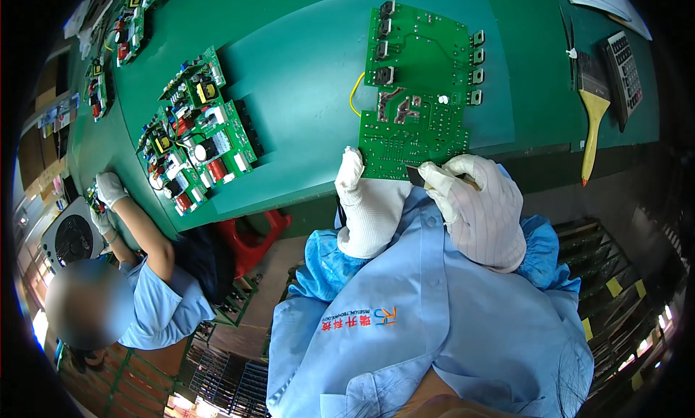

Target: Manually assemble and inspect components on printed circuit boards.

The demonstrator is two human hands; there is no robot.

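A green printed circuit board (416, 139) with black components along its upper left edge, metal-tabbed ones on its right and a yellow wire is tilted up at the bench edge, solder side showing. My white-gloved left hand (371, 209) grips its lower left corner. The thumb lies along the left edge, and the fingers behind the board are hidden. In a glove too, my right hand (481, 212) is closed at the lower edge. Between its thumb and fingers is a small dark pointed tool (415, 175), its tip against the board; its exact kind is unclear.
Several assembled circuit boards (206, 139) cluster on the green bench (289, 70) to the left. A yellow-handled brush (595, 121) and a calculator (624, 74) lie at the right, below some papers (604, 2). Further left, a co-worker (163, 295) in blue handles a board near a fan (71, 237).
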